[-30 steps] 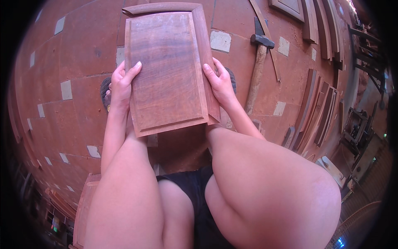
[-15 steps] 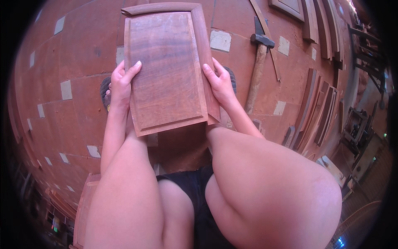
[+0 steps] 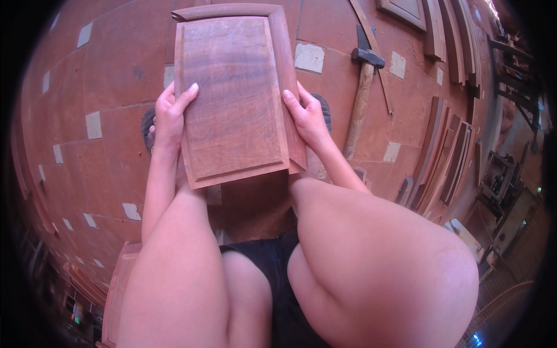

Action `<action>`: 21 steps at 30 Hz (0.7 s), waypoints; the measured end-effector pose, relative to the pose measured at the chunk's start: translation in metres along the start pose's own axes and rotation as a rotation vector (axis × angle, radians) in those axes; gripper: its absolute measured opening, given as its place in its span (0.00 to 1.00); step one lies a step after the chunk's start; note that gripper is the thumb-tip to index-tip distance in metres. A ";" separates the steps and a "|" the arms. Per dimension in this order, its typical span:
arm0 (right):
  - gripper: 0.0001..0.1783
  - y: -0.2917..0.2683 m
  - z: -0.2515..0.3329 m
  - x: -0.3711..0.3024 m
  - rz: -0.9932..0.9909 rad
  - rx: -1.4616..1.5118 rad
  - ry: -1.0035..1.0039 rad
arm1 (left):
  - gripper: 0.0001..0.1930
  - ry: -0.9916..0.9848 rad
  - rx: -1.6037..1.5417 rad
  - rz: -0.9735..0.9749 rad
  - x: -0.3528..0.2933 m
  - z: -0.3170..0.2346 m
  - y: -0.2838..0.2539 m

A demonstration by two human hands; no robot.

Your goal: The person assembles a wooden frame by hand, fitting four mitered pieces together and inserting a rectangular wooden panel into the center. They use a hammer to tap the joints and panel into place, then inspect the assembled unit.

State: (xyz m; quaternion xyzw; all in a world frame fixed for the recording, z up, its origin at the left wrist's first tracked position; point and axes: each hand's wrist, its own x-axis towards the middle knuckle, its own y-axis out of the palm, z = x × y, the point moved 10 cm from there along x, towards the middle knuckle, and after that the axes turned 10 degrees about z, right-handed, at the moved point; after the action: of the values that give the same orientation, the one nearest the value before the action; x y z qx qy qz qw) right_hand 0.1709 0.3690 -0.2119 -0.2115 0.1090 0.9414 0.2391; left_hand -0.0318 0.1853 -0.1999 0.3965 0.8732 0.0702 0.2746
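Between my feet I hold a reddish-brown wooden panel (image 3: 232,98) with bevelled edges. Curved frame strips are fitted along its far and right sides: a top rail (image 3: 226,10) and a side stile (image 3: 288,64). The near and left edges of the panel are bare. My left hand (image 3: 171,113) grips the left edge, thumb on the face and fingers behind. My right hand (image 3: 307,114) is closed round the stile at the right, its thumb on top near the panel's edge. The fingers behind the wood are hidden.
A hammer (image 3: 362,98) with a wooden handle lies on the tiled floor to the right, beside a thin wood strip (image 3: 380,69). Farther right are stacked wooden pieces (image 3: 438,151) and long rails (image 3: 449,40). Another finished panel (image 3: 406,8) rests at the far right.
Almost nothing differs; the panel's near end has shifted very slightly. Both hands keep the same hold.
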 end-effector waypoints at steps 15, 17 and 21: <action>0.29 0.006 -0.003 0.002 0.023 -0.006 -0.010 | 0.17 -0.024 0.033 -0.047 0.009 0.000 -0.008; 0.29 0.007 0.001 0.003 0.017 -0.041 -0.036 | 0.17 -0.021 0.014 -0.060 0.009 0.004 -0.006; 0.29 0.007 0.001 0.003 0.011 -0.054 -0.046 | 0.17 -0.018 0.033 -0.048 0.009 0.002 -0.001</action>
State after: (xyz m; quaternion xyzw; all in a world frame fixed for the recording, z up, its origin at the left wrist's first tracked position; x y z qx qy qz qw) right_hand 0.1647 0.3649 -0.2117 -0.1958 0.0792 0.9499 0.2305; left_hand -0.0365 0.1911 -0.2058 0.3805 0.8810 0.0455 0.2775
